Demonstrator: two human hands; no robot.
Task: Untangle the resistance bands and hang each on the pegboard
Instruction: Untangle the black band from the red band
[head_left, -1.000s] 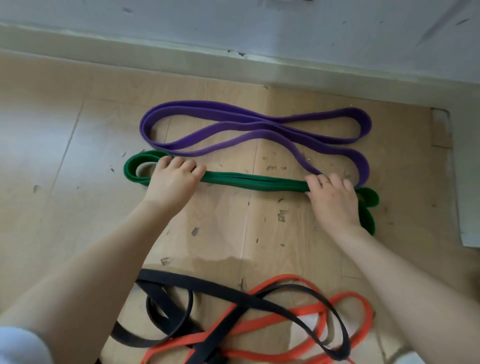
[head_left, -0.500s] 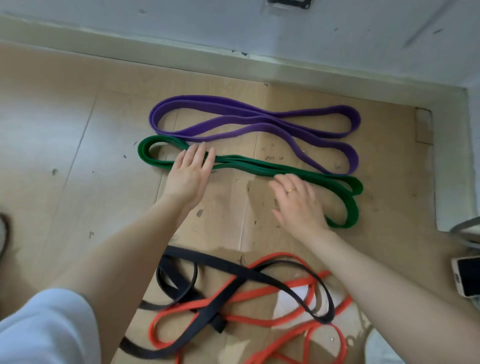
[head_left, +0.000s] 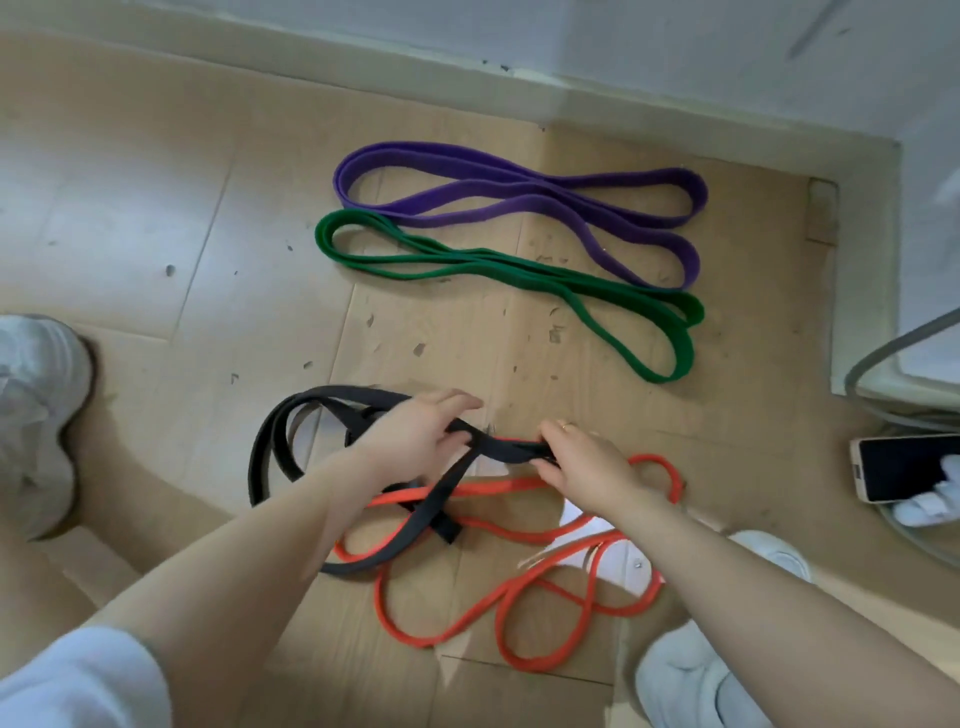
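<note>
Two hands, your left hand (head_left: 415, 434) and right hand (head_left: 584, 462), each grasp the black band (head_left: 441, 499) tangled with the red band (head_left: 467, 618) on the floor (head_left: 130, 208), the green band (head_left: 498, 262) and purple band (head_left: 519, 189) lying flat beyond.

We count four resistance bands on the floor (head_left: 130, 208): one purple band (head_left: 519, 189), one green band (head_left: 498, 265), one black band (head_left: 270, 441) and one orange band (head_left: 467, 618). We see two hands, the left hand (head_left: 415, 436) and the right hand (head_left: 587, 462), one phone (head_left: 904, 467), and two pale shoes (head_left: 36, 410).
</note>
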